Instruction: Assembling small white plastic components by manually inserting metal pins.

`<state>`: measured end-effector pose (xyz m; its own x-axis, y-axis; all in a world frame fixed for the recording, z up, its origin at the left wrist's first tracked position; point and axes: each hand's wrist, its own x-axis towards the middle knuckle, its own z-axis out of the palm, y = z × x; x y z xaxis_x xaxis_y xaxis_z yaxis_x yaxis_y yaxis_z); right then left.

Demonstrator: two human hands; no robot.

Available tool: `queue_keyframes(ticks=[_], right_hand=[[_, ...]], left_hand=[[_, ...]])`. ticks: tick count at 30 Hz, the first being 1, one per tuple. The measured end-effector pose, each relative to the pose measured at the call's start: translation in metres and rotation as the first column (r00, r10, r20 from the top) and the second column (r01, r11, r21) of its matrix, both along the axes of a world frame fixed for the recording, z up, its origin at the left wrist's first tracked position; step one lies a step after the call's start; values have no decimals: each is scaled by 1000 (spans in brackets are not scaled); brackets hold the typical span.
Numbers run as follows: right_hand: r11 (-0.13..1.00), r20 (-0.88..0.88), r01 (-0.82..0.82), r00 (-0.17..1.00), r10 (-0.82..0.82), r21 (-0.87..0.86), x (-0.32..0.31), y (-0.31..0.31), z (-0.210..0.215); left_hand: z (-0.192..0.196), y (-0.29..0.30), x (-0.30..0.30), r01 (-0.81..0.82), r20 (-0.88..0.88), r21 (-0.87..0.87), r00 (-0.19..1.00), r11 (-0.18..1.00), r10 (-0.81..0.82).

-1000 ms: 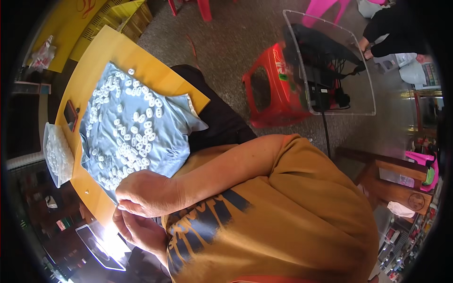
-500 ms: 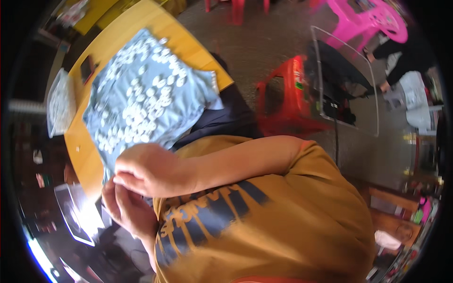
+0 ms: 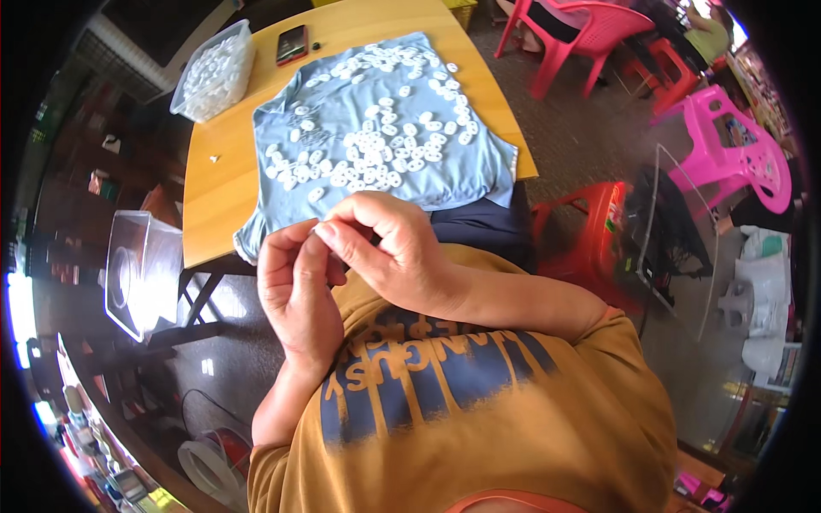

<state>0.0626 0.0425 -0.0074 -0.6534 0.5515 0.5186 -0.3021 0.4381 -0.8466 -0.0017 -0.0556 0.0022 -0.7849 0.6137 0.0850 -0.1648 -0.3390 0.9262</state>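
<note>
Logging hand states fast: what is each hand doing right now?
Left hand: fingers curled, pinching a small white piece together with the right.
Right hand: closed in a pinch, fingertips on the same white piece.

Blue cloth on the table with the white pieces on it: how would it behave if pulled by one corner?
Probably floppy: the blue cloth lies flat and droops over the table edge. Likely light, so it would bunch rather than slide whole. The small white pieces sit loose on it and would probably scatter.
</note>
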Motion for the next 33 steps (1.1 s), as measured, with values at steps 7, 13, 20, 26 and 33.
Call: queue_keyframes(ticks=[7, 13, 20, 26, 33], right_hand=[[986, 153, -94, 981, 115, -137, -5, -10, -15], [952, 307, -168, 920, 245, -255, -12, -13, -14], [954, 408, -227, 865, 291, -197, -10, -15, -13], [893, 367, -274, 837, 405, -358, -1, -7, -13], [988, 428, -120, 901, 67, 98, -5, 20, -22]], left_hand=[[-25, -24, -12, 64, 12, -57, 998, 996, -64], [-40, -35, -14, 31, 75, -43, 997, 999, -28], [-45, -42, -13, 29, 136, -44, 990, 999, -23], [-46, -39, -13, 117, 165, 9, 979, 993, -117], [-44, -41, -18, 48, 194, -36, 980, 998, -40]])
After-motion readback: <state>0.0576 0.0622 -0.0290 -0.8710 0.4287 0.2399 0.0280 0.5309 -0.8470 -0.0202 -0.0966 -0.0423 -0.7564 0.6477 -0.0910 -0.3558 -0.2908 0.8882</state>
